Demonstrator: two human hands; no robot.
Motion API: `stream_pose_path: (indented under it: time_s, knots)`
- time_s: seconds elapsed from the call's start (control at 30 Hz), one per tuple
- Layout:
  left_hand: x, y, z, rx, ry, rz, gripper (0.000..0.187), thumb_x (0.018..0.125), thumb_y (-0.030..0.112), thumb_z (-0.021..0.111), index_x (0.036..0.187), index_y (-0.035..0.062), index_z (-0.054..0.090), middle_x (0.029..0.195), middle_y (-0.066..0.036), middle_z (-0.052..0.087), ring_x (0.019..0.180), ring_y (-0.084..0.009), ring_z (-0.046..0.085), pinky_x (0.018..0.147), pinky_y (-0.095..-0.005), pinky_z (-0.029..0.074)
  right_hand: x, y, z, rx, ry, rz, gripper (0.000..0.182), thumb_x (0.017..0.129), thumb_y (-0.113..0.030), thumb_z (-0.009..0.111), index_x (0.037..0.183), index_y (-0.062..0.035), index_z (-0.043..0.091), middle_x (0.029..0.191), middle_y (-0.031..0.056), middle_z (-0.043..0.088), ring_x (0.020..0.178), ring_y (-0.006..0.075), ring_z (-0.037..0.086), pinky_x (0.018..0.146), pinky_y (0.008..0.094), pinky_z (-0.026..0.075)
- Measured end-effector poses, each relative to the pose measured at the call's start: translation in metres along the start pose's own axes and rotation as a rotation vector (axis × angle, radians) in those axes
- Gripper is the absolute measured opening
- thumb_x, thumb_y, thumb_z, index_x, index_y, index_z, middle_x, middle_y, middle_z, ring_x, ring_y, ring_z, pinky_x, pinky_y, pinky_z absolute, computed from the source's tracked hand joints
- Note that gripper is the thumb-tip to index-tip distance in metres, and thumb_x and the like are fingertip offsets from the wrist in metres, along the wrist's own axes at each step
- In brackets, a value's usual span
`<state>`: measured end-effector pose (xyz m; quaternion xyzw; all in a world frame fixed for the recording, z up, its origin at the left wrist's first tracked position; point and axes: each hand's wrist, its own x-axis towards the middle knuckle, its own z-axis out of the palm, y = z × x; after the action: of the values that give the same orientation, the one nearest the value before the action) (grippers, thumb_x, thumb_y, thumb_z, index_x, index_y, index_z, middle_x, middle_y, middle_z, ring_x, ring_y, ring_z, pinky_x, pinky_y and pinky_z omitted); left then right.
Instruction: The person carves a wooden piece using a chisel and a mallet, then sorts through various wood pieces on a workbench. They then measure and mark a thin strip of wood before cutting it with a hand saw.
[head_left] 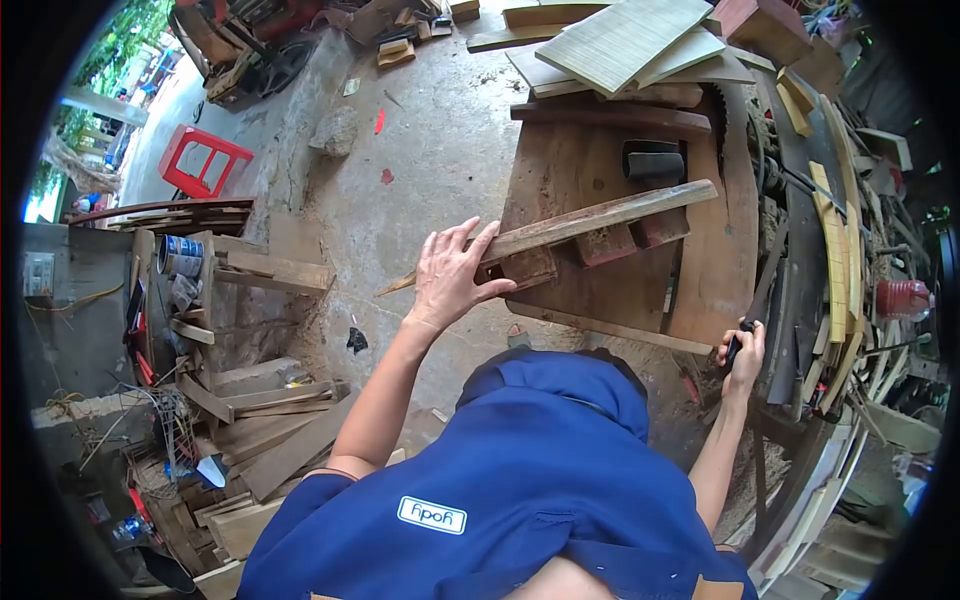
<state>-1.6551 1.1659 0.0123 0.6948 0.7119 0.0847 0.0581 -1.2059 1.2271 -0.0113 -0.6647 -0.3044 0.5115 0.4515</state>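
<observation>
My left hand (455,275) lies on the near end of a long, pointed wooden stick (600,220), its fingers spread over the wood and the thumb below. The stick rests slantwise across small wooden blocks (605,245) on a brown wooden board (560,180). My right hand (742,360) is wrapped round a black handle (735,347) at the board's near right corner. What the handle belongs to is hard to make out. A dark curved piece (652,160) lies farther up the board.
Pale planks (625,45) are stacked at the top. A red plastic stool (203,160) stands at the upper left. Scrap wood (270,440) is piled at the lower left. Long wood strips (830,250) and a red container (903,300) are at the right.
</observation>
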Motion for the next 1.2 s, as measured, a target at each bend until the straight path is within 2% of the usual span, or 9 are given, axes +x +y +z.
stream_pose_path:
  time_s: [0.13,0.27,0.43,0.7,0.77,0.8,0.93,1.07,1.2]
  knots:
    - [-0.002,-0.005,0.004,-0.195,0.033,-0.023,0.067,0.081,0.048,0.068,0.137,0.0171,0.048,0.137,-0.011,0.048,0.121,-0.0308,0.049,0.104,-0.0416,0.04,-0.037,-0.006,0.039,-0.104,-0.094,-0.171,0.024,0.103,-0.019,0.041,0.125,-0.0124,0.047,0.068,-0.0023,0.046,0.048,0.0016,0.039,0.036,0.0158,0.031]
    - [0.0,-0.003,0.009,-0.151,0.278,0.141,0.035,0.081,0.019,0.069,0.116,0.012,0.065,0.117,-0.008,0.057,0.106,-0.027,0.055,0.091,-0.0393,0.047,-0.058,0.002,0.077,-0.167,-0.179,-0.282,0.022,0.103,-0.024,0.044,0.118,-0.0107,0.054,0.066,-0.0071,0.039,0.051,-0.0002,0.035,0.039,0.0148,0.029]
    - [-0.002,0.016,0.012,-0.164,0.25,0.204,0.037,0.08,0.017,0.07,0.115,0.0102,0.064,0.106,-0.005,0.056,0.097,-0.0228,0.054,0.085,-0.0379,0.046,-0.08,0.009,0.102,-0.203,-0.188,-0.315,0.022,0.103,-0.026,0.044,0.113,-0.0099,0.056,0.063,-0.0077,0.038,0.051,-0.0005,0.033,0.042,0.017,0.026]
    - [-0.024,-0.011,-0.009,-0.268,0.165,0.053,0.041,0.077,0.017,0.075,0.115,0.0089,0.064,0.102,-0.007,0.061,0.093,-0.0258,0.06,0.081,-0.035,0.05,-0.09,0.014,0.102,-0.245,-0.225,-0.28,0.025,0.103,-0.03,0.044,0.111,-0.0093,0.056,0.062,-0.0071,0.037,0.051,0.0005,0.033,0.043,0.0186,0.026]
    - [-0.023,-0.011,-0.013,-0.596,-0.001,0.02,0.031,0.082,0.017,0.072,0.11,0.0046,0.066,0.098,-0.009,0.064,0.086,-0.025,0.064,0.077,-0.0331,0.051,-0.09,0.015,0.101,-0.232,-0.246,-0.274,0.026,0.103,-0.03,0.044,0.111,-0.0094,0.056,0.061,-0.0071,0.037,0.05,0.0005,0.032,0.043,0.0185,0.027]
    - [-0.019,-0.011,-0.019,-0.742,-0.178,-0.018,0.03,0.089,0.021,0.067,0.109,-0.0006,0.066,0.095,-0.01,0.068,0.08,-0.0185,0.065,0.074,-0.0299,0.051,-0.089,0.014,0.1,-0.221,-0.264,-0.272,0.026,0.103,-0.031,0.044,0.111,-0.0095,0.057,0.061,-0.0072,0.036,0.05,0.0005,0.032,0.043,0.0184,0.027]
    - [-0.017,-0.007,-0.019,-0.833,-0.36,-0.031,0.039,0.096,0.028,0.058,0.114,-0.0055,0.062,0.095,-0.01,0.069,0.083,-0.0099,0.058,0.076,-0.0289,0.049,-0.08,0.014,0.098,-0.209,-0.337,-0.273,0.026,0.103,-0.03,0.044,0.111,-0.009,0.057,0.059,-0.0072,0.036,0.05,0.0003,0.033,0.043,0.0185,0.027]
    - [-0.003,0.0,-0.021,-0.821,-0.409,0.004,0.039,0.098,0.028,0.054,0.114,-0.0059,0.062,0.093,-0.01,0.069,0.086,-0.0117,0.059,0.079,-0.0298,0.048,-0.071,0.013,0.09,-0.252,-0.367,-0.346,0.026,0.103,-0.028,0.044,0.11,-0.007,0.058,0.058,-0.0053,0.038,0.052,0.0025,0.036,0.044,0.0225,0.028]
    - [0.023,0.013,-0.005,-0.62,-0.25,0.05,0.035,0.097,0.028,0.054,0.11,-0.0017,0.065,0.095,-0.013,0.069,0.09,-0.0247,0.063,0.083,-0.0336,0.048,-0.069,0.008,0.089,-0.305,-0.376,-0.341,0.026,0.103,-0.026,0.045,0.109,-0.0055,0.059,0.059,-0.0023,0.043,0.052,0.0059,0.038,0.046,0.027,0.031]
